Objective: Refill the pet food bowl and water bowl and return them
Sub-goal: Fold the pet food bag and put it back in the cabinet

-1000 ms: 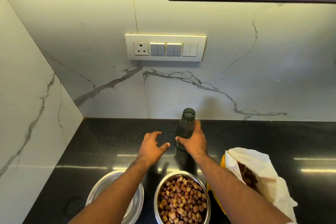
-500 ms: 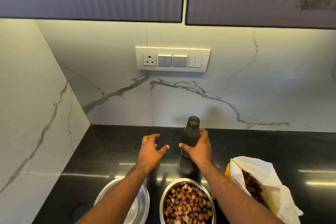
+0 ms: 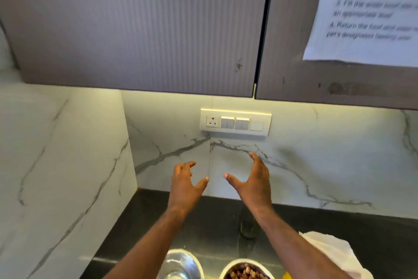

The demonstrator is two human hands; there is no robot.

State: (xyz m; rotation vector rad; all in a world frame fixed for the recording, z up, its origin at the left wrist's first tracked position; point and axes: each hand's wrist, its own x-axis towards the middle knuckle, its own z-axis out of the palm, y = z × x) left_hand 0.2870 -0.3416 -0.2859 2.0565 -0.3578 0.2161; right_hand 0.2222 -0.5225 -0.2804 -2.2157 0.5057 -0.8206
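Two bare forearms come up from the bottom edge, uncovered as far down as they can be followed, so no sleeve or cuff shows anywhere along them. The left hand (image 3: 184,184) wears nothing: no ring, no glove, no strap at the wrist. The right hand (image 3: 254,182) is the same, plain and unadorned (its thumbnail is pale and cut short). The nails on the other fingers look short too, though the blur makes that hard to say for sure.

Warm light from under the cabinets (image 3: 135,29) washes the marble wall (image 3: 316,154); the taped paper sheet (image 3: 371,11) is smeared with blur, edges bend wide-angle.
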